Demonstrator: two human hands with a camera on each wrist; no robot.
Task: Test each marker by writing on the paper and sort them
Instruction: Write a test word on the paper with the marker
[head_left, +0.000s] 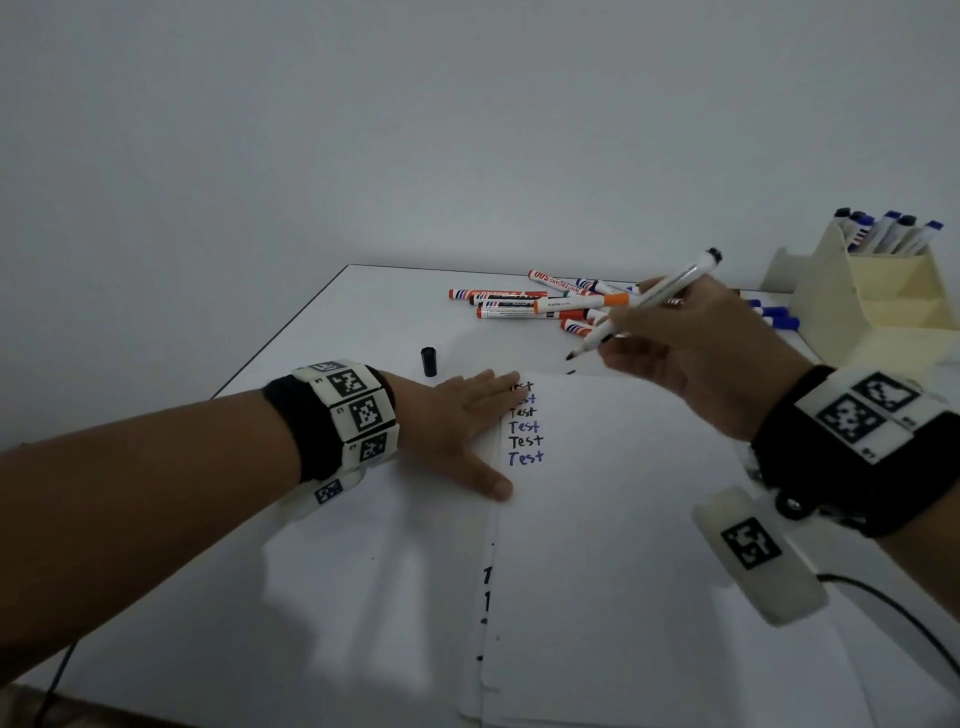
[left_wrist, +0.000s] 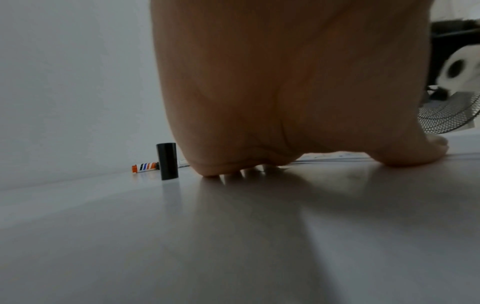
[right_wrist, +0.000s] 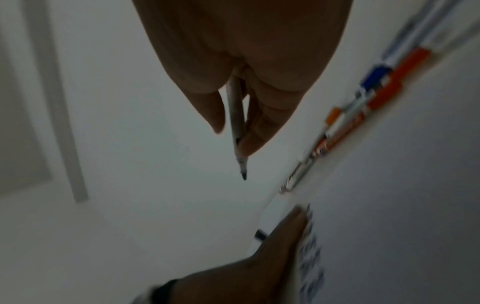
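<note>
paper lies flat on the white table, nearest the person, with a column of "test" words at its upper left. left hand presses it down with straight, spread fingers beside that column; best keep that hold firm. right hand pinches the uncapped marker, tip raised just past the sheet's far edge, so it should drop to a bare line. black cap stands nearby; beyond it lie loose markers and a holder.

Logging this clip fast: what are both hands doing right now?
Left hand: open, flat, pressing on the paper.
Right hand: gripping an uncapped marker, tip above the paper.
</note>
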